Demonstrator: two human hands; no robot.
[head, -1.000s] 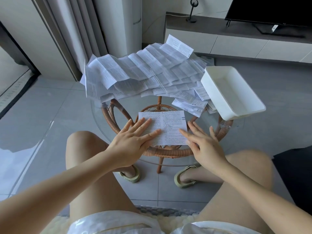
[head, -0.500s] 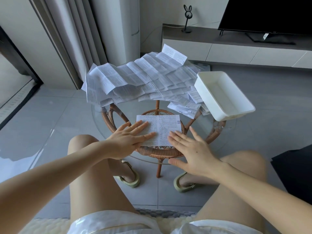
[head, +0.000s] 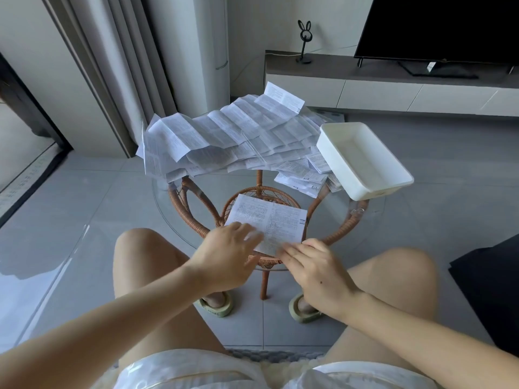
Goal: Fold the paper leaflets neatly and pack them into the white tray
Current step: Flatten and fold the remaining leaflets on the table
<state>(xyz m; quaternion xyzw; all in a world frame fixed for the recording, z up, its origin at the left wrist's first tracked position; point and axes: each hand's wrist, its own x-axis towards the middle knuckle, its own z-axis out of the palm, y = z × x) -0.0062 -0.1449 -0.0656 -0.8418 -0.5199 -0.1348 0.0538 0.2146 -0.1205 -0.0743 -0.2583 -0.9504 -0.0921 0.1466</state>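
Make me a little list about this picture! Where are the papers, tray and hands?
Front leaflet: flat on the glass table, nearest the person
Left hand: fingers on its near left part, blurred
Right hand: fingers at its near right edge
Paper pile: unfolded leaflets heaped at the far side
White tray: on the table's right side, empty

Glass table [head: 174, 209] (rattan base [head: 259, 178]) bears leaflets [head: 224, 138] and white tray [head: 376, 192].
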